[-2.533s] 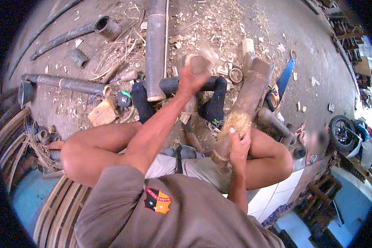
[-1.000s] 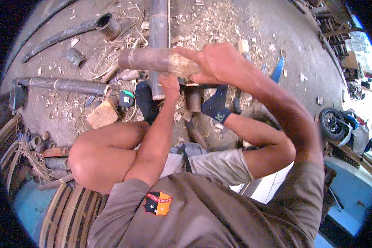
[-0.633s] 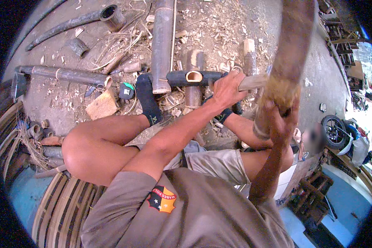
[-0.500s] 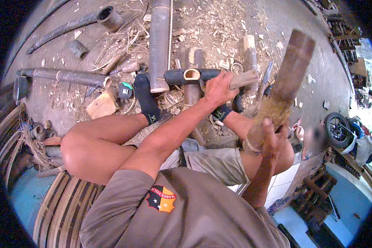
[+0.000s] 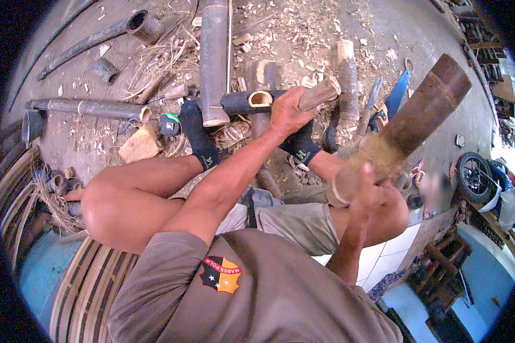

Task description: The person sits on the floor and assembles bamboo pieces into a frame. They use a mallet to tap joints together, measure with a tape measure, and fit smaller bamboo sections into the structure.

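My left hand is closed round a short, pale wooden handle, raised at its right end; whatever is at its other end is hidden by the hand. Beside that hand lies a dark bamboo tube with a pale-edged oval hole cut in its upper side. It rests crosswise over a thicker bamboo piece, between my two feet. Over my right knee, my right hand is wrapped round a thick brown bamboo club, somewhat blurred, tilted up to the right, with a frayed, fibrous middle.
A long bamboo pole lies ahead, with wood chips scattered around. Right of my feet are an upright-lying bamboo piece, a knife and a blue saw. A wood block and tape measure lie left.
The club has swung to the right and tipped lower, uncovering the blue saw. My left hand has shifted slightly left and up, and the wooden handle now slants up more steeply.
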`<state>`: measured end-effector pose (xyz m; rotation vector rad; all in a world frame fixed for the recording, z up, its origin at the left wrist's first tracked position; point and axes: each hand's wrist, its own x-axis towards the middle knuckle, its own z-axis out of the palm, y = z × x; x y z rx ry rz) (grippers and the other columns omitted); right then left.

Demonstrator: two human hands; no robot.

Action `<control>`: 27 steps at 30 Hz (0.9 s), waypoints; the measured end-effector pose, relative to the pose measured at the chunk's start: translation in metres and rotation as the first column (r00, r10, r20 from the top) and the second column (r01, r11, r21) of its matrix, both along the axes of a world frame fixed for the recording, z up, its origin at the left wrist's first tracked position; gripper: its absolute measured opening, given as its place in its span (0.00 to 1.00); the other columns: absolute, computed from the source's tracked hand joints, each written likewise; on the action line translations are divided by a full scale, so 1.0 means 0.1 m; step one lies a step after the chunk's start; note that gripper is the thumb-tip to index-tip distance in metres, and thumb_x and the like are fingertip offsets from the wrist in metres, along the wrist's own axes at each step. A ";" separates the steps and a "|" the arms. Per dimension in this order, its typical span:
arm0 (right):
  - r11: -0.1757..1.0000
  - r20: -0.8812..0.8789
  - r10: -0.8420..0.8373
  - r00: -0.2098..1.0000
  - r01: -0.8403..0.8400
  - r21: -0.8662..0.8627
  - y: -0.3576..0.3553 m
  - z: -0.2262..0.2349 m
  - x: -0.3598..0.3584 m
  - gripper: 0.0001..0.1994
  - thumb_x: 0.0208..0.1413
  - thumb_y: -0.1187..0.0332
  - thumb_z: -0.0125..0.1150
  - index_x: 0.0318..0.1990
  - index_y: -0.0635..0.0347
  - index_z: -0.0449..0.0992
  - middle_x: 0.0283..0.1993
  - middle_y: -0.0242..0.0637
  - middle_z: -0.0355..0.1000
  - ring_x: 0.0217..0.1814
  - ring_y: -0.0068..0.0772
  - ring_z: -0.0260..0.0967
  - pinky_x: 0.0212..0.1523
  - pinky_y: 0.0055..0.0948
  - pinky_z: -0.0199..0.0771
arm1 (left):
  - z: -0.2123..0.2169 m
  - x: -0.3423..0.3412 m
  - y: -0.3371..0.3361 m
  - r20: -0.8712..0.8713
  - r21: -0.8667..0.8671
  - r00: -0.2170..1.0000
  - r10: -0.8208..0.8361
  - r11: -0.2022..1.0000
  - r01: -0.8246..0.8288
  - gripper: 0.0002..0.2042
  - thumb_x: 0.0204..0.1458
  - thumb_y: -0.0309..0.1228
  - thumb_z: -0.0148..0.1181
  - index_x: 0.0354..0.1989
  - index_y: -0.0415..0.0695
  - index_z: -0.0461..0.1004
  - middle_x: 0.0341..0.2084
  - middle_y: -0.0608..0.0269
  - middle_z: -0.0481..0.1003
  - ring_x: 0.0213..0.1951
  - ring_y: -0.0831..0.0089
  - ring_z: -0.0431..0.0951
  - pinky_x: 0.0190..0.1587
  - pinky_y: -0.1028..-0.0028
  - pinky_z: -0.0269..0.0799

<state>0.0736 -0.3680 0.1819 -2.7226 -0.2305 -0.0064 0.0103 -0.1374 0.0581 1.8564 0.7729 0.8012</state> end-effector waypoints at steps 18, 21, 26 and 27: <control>0.850 -0.414 0.276 0.868 -0.019 0.527 0.47 0.65 0.20 0.35 0.62 0.63 0.63 0.74 0.60 0.58 0.68 0.48 0.65 0.69 0.40 0.63 0.69 0.33 0.62 | -0.19 -0.04 -0.02 -0.214 0.055 0.973 -0.082 0.994 0.096 0.18 0.41 0.41 0.71 0.38 0.47 0.75 0.37 0.56 0.77 0.40 0.50 0.80 0.42 0.54 0.76; 0.873 -0.403 0.323 0.856 -0.106 0.477 0.33 0.36 0.01 0.38 0.60 0.64 0.64 0.75 0.63 0.55 0.68 0.50 0.66 0.68 0.41 0.64 0.68 0.34 0.64 | -0.09 -0.01 -0.03 -0.232 0.029 0.968 -0.095 0.994 0.105 0.17 0.41 0.40 0.71 0.37 0.47 0.75 0.36 0.56 0.77 0.40 0.50 0.80 0.42 0.54 0.76; 0.863 -0.456 0.372 0.808 -0.120 0.491 0.23 0.13 -0.09 0.41 0.59 0.65 0.66 0.76 0.65 0.52 0.67 0.52 0.66 0.67 0.44 0.65 0.68 0.36 0.65 | -0.08 -0.32 -0.06 -0.181 0.038 0.962 -0.203 0.976 0.213 0.15 0.41 0.39 0.70 0.35 0.47 0.75 0.34 0.55 0.76 0.39 0.50 0.80 0.41 0.54 0.75; 0.868 -0.457 0.334 0.824 -0.080 0.491 0.21 0.15 -0.08 0.41 0.58 0.65 0.66 0.76 0.64 0.53 0.67 0.52 0.66 0.67 0.44 0.65 0.68 0.36 0.65 | -0.10 -0.39 -0.07 -0.176 0.014 0.942 -0.286 0.956 0.292 0.16 0.39 0.39 0.71 0.35 0.47 0.75 0.33 0.55 0.76 0.39 0.48 0.79 0.41 0.53 0.75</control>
